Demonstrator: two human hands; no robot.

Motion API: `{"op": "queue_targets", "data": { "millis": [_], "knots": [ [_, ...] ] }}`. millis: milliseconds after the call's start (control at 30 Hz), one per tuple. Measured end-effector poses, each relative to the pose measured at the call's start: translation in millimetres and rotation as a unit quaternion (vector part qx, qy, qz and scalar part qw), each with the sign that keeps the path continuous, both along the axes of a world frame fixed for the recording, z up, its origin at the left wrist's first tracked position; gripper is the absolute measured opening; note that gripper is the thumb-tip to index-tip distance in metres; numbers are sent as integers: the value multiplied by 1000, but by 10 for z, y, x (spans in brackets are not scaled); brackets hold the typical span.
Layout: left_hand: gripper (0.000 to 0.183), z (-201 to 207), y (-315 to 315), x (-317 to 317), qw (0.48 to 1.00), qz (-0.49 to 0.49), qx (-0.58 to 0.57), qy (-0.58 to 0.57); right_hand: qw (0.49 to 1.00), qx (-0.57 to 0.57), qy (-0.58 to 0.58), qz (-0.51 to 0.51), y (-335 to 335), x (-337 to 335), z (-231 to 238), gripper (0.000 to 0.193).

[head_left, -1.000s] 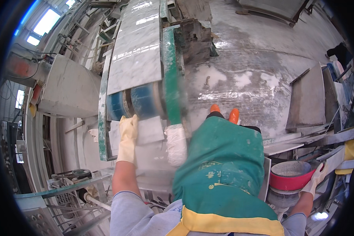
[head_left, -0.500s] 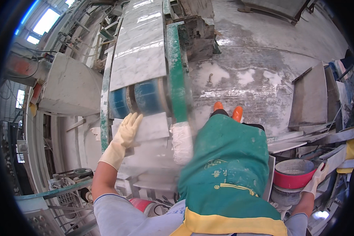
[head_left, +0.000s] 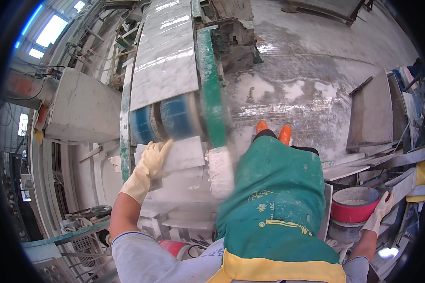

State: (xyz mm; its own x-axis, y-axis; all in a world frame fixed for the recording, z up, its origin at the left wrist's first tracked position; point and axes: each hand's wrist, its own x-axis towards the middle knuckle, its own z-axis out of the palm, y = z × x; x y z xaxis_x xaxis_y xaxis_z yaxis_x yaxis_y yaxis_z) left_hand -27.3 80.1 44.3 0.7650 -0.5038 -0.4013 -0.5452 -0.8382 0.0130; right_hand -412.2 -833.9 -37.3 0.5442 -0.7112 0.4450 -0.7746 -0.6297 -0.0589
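My left hand (head_left: 151, 162), in a cream rubber glove, is at the near end of a conveyor. Its fingers are bent around the left part of a small white marble slab (head_left: 186, 153), whose left end is partly hidden under the glove. Just beyond lies the blue roller (head_left: 177, 115), and past it a long, glossy grey-veined marble slab (head_left: 165, 66) lies on the conveyor. Out at the far right, my right hand (head_left: 375, 219), also gloved, is beside a red-banded bucket (head_left: 354, 207). Its fingers are stretched and apart, with nothing visible in them.
A green rail (head_left: 212, 89) with a white-wrapped end (head_left: 219, 172) runs along the conveyor's right side. Stone panels (head_left: 370, 113) lean at the right above stacked slabs. A large pale block-shaped housing (head_left: 82, 108) stands at the left. The floor (head_left: 293, 89) looks wet.
My left hand's fingers, stretched out toward the roller before, have bent over the small slab. The slab's angle has shifted slightly. My right hand stays by the bucket.
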Motion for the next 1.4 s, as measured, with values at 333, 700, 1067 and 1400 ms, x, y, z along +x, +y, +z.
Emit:
{"op": "queue_targets", "data": {
  "millis": [333, 700, 1067, 1400],
  "knots": [
    [122, -7, -5, -54, 1000, 25, 1, 11, 1000, 17, -1, -21, 227, 108, 153, 45],
    [127, -37, -28, -170, 997, 67, -26, 0, 996, -10, -19, -84, 365, 312, 437, 53],
    [129, 37, -474, -135, 996, 12, -77, 32, 999, -9, -6, -39, 104, 169, 129, 60],
    [114, 28, -591, -156, 991, 54, -114, 51, 998, -1, 1, -62, 302, 232, 120, 63]
  ]
}}
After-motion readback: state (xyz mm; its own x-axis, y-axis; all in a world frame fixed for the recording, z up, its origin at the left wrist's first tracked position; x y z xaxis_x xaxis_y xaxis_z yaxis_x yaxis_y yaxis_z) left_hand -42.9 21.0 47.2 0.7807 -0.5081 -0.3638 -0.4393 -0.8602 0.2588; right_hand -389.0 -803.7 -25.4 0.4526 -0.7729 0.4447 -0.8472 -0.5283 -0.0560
